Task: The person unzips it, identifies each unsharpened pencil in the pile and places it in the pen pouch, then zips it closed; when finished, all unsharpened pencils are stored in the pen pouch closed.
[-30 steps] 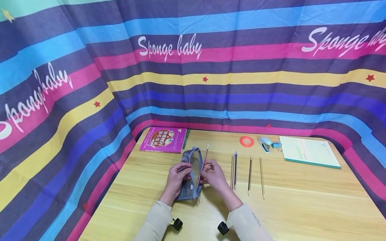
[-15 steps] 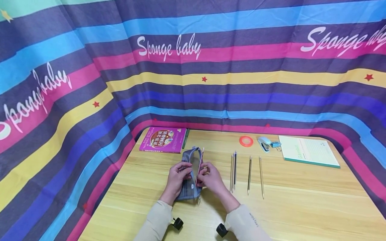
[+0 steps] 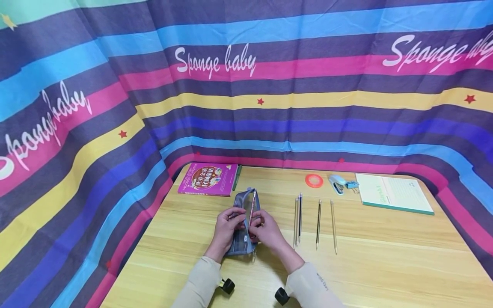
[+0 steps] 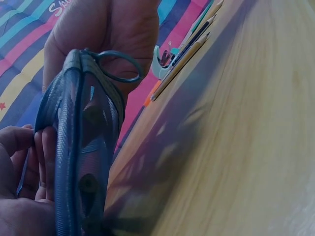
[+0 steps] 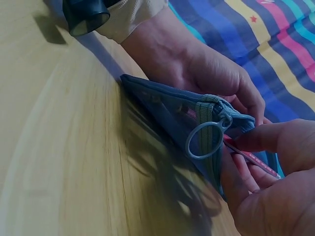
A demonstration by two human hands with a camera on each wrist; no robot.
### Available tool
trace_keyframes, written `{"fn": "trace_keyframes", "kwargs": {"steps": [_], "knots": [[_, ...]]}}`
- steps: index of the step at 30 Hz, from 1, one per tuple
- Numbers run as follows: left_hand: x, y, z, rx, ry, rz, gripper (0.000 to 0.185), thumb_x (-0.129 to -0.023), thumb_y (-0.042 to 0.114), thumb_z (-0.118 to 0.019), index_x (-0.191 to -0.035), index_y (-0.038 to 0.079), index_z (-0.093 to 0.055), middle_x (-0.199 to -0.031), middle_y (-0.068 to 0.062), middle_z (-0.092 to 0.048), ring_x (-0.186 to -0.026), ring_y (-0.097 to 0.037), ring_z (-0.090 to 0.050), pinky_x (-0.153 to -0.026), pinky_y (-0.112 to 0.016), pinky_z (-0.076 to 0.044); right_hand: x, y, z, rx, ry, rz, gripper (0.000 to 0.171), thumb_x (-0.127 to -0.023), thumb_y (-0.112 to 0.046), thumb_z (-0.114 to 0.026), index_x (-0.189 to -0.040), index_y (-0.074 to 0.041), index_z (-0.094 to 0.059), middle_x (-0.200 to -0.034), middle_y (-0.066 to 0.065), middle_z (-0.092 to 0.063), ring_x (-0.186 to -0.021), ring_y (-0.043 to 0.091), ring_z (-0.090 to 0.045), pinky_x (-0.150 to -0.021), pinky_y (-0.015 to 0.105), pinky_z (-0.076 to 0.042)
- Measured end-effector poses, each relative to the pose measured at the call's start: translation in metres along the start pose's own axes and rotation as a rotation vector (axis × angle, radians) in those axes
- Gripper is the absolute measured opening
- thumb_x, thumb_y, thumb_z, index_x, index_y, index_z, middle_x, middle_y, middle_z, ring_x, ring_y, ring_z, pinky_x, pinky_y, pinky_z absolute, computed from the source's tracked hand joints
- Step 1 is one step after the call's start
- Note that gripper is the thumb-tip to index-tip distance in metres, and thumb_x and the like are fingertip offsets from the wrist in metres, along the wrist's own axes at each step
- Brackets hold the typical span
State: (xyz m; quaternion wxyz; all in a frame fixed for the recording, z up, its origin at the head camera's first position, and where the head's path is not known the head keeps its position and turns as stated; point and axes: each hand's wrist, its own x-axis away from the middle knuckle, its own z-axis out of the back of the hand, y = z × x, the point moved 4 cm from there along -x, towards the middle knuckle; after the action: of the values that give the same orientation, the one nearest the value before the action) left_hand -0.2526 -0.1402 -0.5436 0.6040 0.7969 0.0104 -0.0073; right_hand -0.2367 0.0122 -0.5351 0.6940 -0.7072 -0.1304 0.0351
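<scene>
Two hands meet over a grey mesh pencil case (image 3: pixel 243 222) that lies on the desk (image 3: pixel 377 265) just at 6 o'clock of a pink book (image 3: pixel 208 179). The left hand (image 3: pixel 226 231) curls its fingers (image 5: pixel 246 96) round the case's left wall and holds the mouth open. The right hand (image 3: pixel 268 232) pinches a slim red pencil (image 3: pixel 252 209) between thumb and forefinger, the shaft lying along the open zip and its far end already inside the mouth.

Judging by the sag of the mesh, the case is soft and light, with no stiffness of its own; it would likely fold shut unless gripped at the zip edge, near the ring pull (image 5: pixel 203 140). The pencil looks rigid, thin and smooth, so a pinch near the middle should steer it best; its tip could snag in the mesh.

Four more pencils (image 3: pixel 316 218) lie in a row at 3 o'clock of the case, well apart from it. At 1 o'clock sit an orange tape ring (image 3: pixel 314 180), a pale stapler (image 3: pixel 338 183) and a green notebook (image 3: pixel 393 193). A striped cloth (image 3: pixel 246 85) hangs behind the desk.
</scene>
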Motion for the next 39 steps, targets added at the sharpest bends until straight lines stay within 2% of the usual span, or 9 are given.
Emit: {"fn": "trace_keyframes", "kwargs": {"steps": [5,13,17,25,33,39], "knots": [[0.0007,0.0002,-0.0005,-0.003,-0.009,-0.009,0.034,-0.09,-0.003,-0.071,-0.114,-0.023,-0.059,-0.086,0.002,-0.069,-0.061,-0.008,-0.065,-0.059,-0.021,-0.058,-0.0002,0.0003,-0.0005,0.002,-0.003,-0.005,0.034,-0.091,0.007,-0.067,-0.123,0.003,-0.054,-0.091,0.007,-0.057,-0.071,0.017,-0.061,-0.059,0.034,-0.063],[0.0011,-0.0013,-0.0003,-0.007,-0.021,-0.025,0.02,-0.091,-0.004,-0.07,-0.108,-0.014,-0.066,-0.086,0.003,-0.07,-0.062,-0.006,-0.065,-0.059,-0.02,-0.058,-0.0012,0.0032,-0.0005,0.02,0.001,-0.018,0.034,-0.091,0.007,-0.067,-0.123,0.004,-0.055,-0.09,0.007,-0.059,-0.069,0.017,-0.061,-0.059,0.034,-0.063],[0.0018,0.0001,-0.0005,-0.002,-0.014,-0.02,0.021,-0.091,-0.004,-0.07,-0.108,-0.015,-0.066,-0.085,0.002,-0.07,-0.061,-0.007,-0.065,-0.058,-0.021,-0.058,-0.0026,0.0045,-0.0016,0.023,0.001,-0.026,0.034,-0.091,0.007,-0.066,-0.123,0.004,-0.054,-0.09,0.008,-0.06,-0.068,0.017,-0.062,-0.058,0.033,-0.063],[0.0022,0.0021,-0.0005,0.001,-0.013,-0.005,0.035,-0.091,-0.004,-0.07,-0.116,-0.025,-0.057,-0.085,0.002,-0.07,-0.061,-0.007,-0.065,-0.057,-0.02,-0.057,-0.0045,0.0064,-0.0033,0.048,0.012,-0.04,0.034,-0.089,0.008,-0.065,-0.122,0.004,-0.055,-0.088,0.008,-0.059,-0.069,0.017,-0.061,-0.057,0.032,-0.062],[0.0015,-0.0011,0.0005,0.0,-0.027,-0.011,0.036,-0.09,-0.003,-0.07,-0.115,-0.024,-0.057,-0.082,0.003,-0.07,-0.061,-0.007,-0.064,-0.058,-0.02,-0.057,-0.0019,0.0065,-0.0036,0.045,0.009,-0.062,0.034,-0.089,0.007,-0.065,-0.122,0.004,-0.055,-0.088,0.007,-0.058,-0.067,0.017,-0.061,-0.056,0.031,-0.061],[0.0011,-0.0013,0.0005,-0.002,-0.036,-0.022,0.029,-0.09,-0.004,-0.07,-0.112,-0.021,-0.061,-0.082,0.003,-0.07,-0.061,-0.006,-0.065,-0.058,-0.02,-0.058,-0.0017,0.005,-0.0035,0.042,0.004,-0.069,0.034,-0.089,0.007,-0.064,-0.122,0.004,-0.055,-0.088,0.008,-0.059,-0.067,0.017,-0.06,-0.055,0.03,-0.06]]}}
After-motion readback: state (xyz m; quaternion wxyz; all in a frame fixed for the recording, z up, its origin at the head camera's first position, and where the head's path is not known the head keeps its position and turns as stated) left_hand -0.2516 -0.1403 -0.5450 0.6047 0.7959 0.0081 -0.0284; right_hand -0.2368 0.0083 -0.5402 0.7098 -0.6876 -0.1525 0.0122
